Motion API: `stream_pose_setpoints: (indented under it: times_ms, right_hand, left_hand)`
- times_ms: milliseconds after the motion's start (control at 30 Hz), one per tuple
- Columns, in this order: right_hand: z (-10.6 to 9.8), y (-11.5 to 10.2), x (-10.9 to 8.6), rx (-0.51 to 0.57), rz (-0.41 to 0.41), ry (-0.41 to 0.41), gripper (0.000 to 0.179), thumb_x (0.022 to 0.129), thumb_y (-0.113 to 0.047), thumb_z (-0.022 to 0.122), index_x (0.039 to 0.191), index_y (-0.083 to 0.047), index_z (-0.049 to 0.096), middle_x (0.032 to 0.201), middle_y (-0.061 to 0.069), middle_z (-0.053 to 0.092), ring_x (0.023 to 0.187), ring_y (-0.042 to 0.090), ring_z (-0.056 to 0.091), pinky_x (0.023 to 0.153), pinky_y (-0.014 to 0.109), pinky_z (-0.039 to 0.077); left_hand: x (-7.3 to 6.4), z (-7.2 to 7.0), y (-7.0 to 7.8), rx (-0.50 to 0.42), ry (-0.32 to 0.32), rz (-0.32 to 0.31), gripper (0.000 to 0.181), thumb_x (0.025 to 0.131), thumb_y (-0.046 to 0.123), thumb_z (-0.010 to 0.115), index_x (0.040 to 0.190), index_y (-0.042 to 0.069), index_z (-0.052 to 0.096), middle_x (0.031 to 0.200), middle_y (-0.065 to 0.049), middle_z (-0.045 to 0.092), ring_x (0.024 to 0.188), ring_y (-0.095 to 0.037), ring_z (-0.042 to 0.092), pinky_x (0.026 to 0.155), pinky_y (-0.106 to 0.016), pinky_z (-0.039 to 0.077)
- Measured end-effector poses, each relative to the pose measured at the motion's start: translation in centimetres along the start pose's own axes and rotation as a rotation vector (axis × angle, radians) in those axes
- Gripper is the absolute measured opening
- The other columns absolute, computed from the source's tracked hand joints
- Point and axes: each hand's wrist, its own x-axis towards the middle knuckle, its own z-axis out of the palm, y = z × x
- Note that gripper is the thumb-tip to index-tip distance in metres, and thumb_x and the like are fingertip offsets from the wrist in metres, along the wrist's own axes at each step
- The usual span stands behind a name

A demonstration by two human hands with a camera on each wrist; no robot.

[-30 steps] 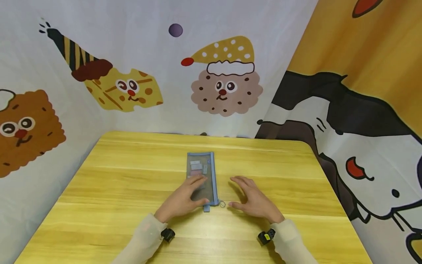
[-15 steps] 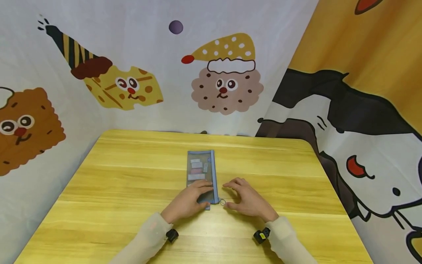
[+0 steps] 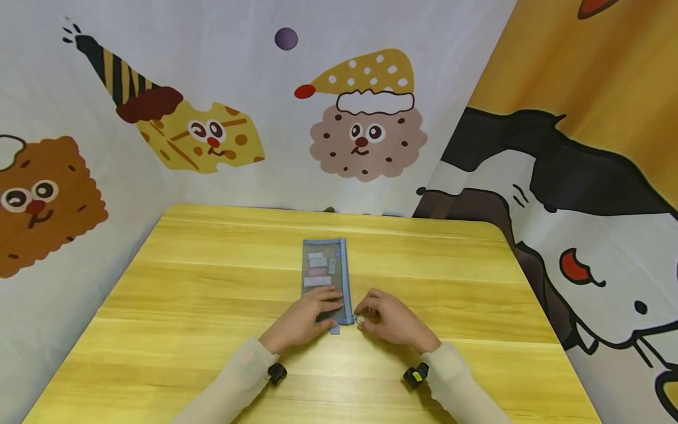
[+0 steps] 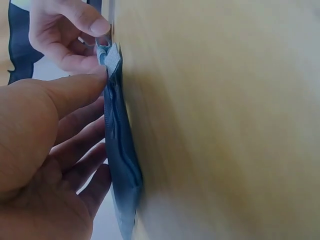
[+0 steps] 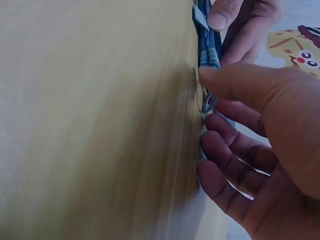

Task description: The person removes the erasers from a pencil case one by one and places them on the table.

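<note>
Left hand (image 3: 307,316) wide on pouch (image 3: 346,277): press lightly | right hand (image 3: 394,321) narrow at ring (image 3: 361,319), pouch's five o'clock, grip unclear: pinch squarely

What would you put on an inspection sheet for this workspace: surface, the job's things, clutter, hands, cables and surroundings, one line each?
Surface: yellow wood-grain table.
Job's things: see-through, blue-edged pouch lying flat; a pink piece and several pale pieces show through it; metal ring at its near right corner, blue tab at its near edge.
Clutter: nothing seen.
Hands: left hand rests on the pouch's near part; right hand has thumb and fingers around the ring, though whether they pinch it is unclear.
Cables: nothing seen.
Surroundings: white backdrop with cartoon prints behind the table; yellow, black and white printed panel on the right.
</note>
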Motion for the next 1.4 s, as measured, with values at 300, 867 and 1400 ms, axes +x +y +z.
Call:
stream_pose_setpoints:
  times_ms: [300,867,1400]
  right_hand:
    - [0.4,0.2,0.4,0.040,-0.038,0.041,0.009,0.097,-0.018,0.073,0.103,-0.018,0.078,0.094,-0.009,0.067,0.075,-0.001,0.057,0.068,0.019,0.052]
    - [0.1,0.9,1.0,0.108,0.054,0.078,0.007,0.095,-0.022,0.075,0.097,-0.024,0.082,0.089,-0.014,0.073,0.077,-0.001,0.063,0.069,0.020,0.054]
    - [0.1,1.2,1.3,0.178,0.082,0.099,0.004,0.092,-0.024,0.079,0.095,-0.022,0.080,0.090,-0.015,0.073,0.078,0.003,0.063,0.070,0.021,0.054]
  left_hand:
    - [0.2,0.2,-0.4,-0.012,-0.010,0.005,0.041,0.099,0.021,0.070,0.136,0.005,0.066,0.151,-0.011,0.056,0.149,-0.034,0.040,0.122,-0.052,0.035]
    - [0.5,-0.4,-0.3,-0.057,-0.018,0.012,0.037,0.098,0.017,0.071,0.132,0.004,0.069,0.148,-0.011,0.058,0.147,-0.034,0.042,0.121,-0.053,0.036]
    - [0.6,-0.5,-0.3,-0.037,-0.024,0.002,0.036,0.096,0.019,0.073,0.130,0.006,0.071,0.147,-0.009,0.060,0.147,-0.033,0.042,0.122,-0.051,0.035]
